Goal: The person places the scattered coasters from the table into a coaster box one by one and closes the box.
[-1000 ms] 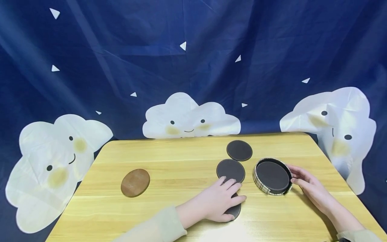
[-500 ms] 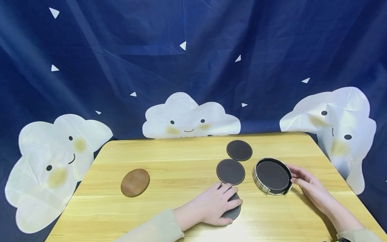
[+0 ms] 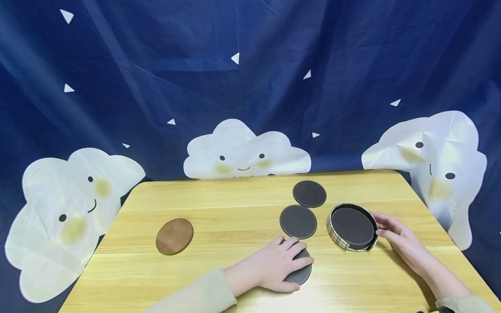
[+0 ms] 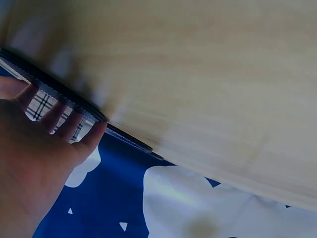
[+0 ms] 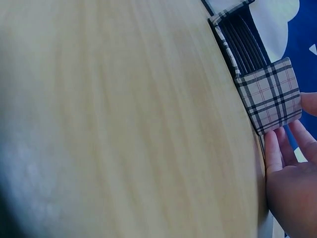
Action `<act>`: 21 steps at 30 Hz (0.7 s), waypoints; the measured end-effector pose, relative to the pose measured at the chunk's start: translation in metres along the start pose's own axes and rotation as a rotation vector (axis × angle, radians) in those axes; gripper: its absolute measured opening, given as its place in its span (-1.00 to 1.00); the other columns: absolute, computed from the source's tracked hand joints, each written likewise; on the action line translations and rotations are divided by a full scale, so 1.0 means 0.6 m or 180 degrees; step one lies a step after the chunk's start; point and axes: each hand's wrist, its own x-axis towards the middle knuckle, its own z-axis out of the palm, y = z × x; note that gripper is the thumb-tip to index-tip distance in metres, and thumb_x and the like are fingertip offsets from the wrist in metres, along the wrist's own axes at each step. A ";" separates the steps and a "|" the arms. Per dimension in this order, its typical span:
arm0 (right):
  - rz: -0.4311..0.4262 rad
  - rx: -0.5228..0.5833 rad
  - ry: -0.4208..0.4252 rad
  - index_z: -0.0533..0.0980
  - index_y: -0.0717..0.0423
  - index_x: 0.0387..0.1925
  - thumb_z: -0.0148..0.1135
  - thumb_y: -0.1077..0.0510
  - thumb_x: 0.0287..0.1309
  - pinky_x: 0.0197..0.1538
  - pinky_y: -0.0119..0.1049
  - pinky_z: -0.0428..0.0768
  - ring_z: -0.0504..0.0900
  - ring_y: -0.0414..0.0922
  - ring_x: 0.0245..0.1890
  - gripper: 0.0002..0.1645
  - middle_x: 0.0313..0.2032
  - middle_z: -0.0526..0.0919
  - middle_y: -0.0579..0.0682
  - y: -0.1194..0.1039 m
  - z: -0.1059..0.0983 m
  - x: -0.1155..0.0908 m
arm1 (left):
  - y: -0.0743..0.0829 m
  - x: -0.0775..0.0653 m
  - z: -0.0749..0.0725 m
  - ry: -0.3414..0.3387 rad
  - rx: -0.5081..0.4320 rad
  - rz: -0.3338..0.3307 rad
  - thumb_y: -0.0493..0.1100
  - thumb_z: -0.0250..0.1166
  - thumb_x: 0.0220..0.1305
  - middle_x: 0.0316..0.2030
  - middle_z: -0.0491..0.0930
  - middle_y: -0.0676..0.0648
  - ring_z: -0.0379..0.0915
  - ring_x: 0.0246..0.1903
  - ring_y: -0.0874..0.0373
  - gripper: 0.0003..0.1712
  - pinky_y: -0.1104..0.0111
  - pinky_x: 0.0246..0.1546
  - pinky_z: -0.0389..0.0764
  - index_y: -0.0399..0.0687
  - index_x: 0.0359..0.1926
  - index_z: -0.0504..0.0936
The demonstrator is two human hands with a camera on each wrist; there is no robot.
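A round black coaster (image 3: pixel 299 271) lies flat near the table's front, partly hidden by my left hand (image 3: pixel 275 266). My fingers and thumb spread around its edge; in the left wrist view the fingertips meet the dark stitched rim. Two more black coasters lie beyond it, a middle coaster (image 3: pixel 298 221) and a far coaster (image 3: pixel 309 194). To their right stands a round plaid coaster holder (image 3: pixel 339 241), with a black disc face up inside. My right hand (image 3: pixel 403 243) holds its right side, thumb by the rim and fingers low on the outer wall. Several stacked dark edges (image 5: pixel 243 44) show through its gap.
A brown round disc (image 3: pixel 175 236) lies at the left of the light wooden table (image 3: pixel 235 204). Behind the table hangs a dark blue cloth (image 3: pixel 195 78) with white clouds and triangles.
My left hand has shifted slightly left and nearer, its fingertips drawing back to the near coaster's edge. The right hand and the holder have stayed in place.
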 end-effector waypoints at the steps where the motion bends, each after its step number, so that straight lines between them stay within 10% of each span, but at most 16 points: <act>1: 0.0000 -0.0002 -0.0001 0.48 -0.04 0.39 -0.17 0.56 0.46 0.20 -0.63 0.46 0.64 -0.39 0.15 -0.30 0.20 0.69 -0.25 0.000 0.000 0.000 | 0.000 0.000 0.000 -0.0003 0.0003 0.0008 0.50 0.13 0.36 0.41 0.39 0.02 0.30 0.43 0.07 -0.16 0.22 0.21 0.50 0.36 0.55 0.34; 21: 0.0012 -0.0050 0.0036 0.48 -0.05 0.38 -0.15 0.56 0.44 0.19 -0.63 0.46 0.64 -0.39 0.13 -0.30 0.20 0.69 -0.25 -0.003 0.002 0.000 | -0.006 0.005 0.003 0.0001 0.0017 0.0095 0.50 0.19 0.22 0.38 0.42 0.03 0.33 0.37 0.12 -0.10 0.27 0.11 0.48 0.35 0.52 0.37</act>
